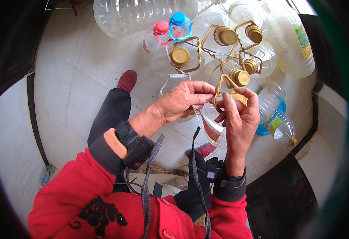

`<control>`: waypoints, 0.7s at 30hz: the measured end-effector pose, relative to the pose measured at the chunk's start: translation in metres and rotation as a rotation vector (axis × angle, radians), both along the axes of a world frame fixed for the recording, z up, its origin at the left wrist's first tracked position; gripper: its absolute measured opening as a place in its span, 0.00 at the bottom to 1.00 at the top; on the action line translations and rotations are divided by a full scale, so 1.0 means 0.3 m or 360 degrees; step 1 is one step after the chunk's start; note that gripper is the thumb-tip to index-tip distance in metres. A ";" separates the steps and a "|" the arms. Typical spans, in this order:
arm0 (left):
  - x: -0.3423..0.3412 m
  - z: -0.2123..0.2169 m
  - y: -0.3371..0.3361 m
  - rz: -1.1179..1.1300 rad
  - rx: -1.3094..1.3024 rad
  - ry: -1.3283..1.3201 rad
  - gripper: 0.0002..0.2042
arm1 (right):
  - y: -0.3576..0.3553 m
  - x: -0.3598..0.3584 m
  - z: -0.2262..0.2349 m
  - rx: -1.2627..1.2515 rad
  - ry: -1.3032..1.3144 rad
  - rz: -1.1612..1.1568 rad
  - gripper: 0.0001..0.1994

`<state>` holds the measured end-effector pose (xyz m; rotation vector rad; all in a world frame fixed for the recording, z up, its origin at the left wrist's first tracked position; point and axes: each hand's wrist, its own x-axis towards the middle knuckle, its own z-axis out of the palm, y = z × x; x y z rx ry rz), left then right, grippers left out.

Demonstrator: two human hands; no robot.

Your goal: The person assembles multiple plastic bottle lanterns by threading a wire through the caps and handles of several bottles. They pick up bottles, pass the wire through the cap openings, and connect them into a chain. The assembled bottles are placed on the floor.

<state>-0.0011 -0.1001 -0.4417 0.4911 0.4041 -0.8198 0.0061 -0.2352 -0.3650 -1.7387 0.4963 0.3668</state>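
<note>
My left hand [188, 99] is closed in a pinch on a thin whitish cord [195, 113], whose loose end hangs below the fingers. My right hand [240, 113] has its thumb and fingers around the gold carrying handle [219, 91] of a clear plastic bottle [214, 129] with a red label. The fingertips of both hands nearly meet at this handle. Just beyond them stand several big clear bottles with gold caps [242, 77] and gold handles. Dark and pale cord runs among the handles. My left hand partly covers another bottle beneath it.
Behind stand two smaller bottles, one with a pink cap [161, 27], one with a blue cap [178, 18]. A large ribbed bottle [118, 16] lies at the back. At right are a tall labelled jug [292, 44] and a small bottle [282, 126] beside a blue round object [262, 130].
</note>
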 end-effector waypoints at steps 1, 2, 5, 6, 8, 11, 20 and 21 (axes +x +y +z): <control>0.001 0.003 -0.001 -0.0004 0.0023 -0.0002 0.08 | -0.003 0.001 0.001 0.0010 0.0012 -0.0004 0.10; 0.002 0.005 -0.001 -0.0004 0.0034 -0.0017 0.08 | -0.003 0.001 0.000 0.0018 0.0023 -0.0025 0.09; 0.005 0.009 0.001 -0.0019 0.0073 -0.0040 0.08 | -0.001 -0.001 0.001 -0.0056 -0.0025 0.0049 0.05; 0.005 0.010 -0.001 -0.0028 0.0102 -0.0072 0.08 | -0.003 -0.001 0.002 -0.0123 -0.0051 0.0111 0.05; 0.005 0.009 -0.004 -0.0048 0.0178 -0.0138 0.08 | -0.007 0.000 0.005 -0.0256 -0.0079 0.0221 0.06; 0.003 0.006 -0.005 -0.0079 0.0189 -0.0177 0.08 | -0.025 0.003 0.016 -0.0691 -0.0209 0.0625 0.06; 0.028 0.012 0.004 0.0089 0.0226 -0.0140 0.11 | -0.080 0.027 0.037 -0.1132 -0.0443 0.0820 0.03; 0.033 0.017 0.008 0.0166 0.0247 -0.0125 0.12 | -0.093 0.028 0.046 -0.0950 -0.0349 0.0675 0.02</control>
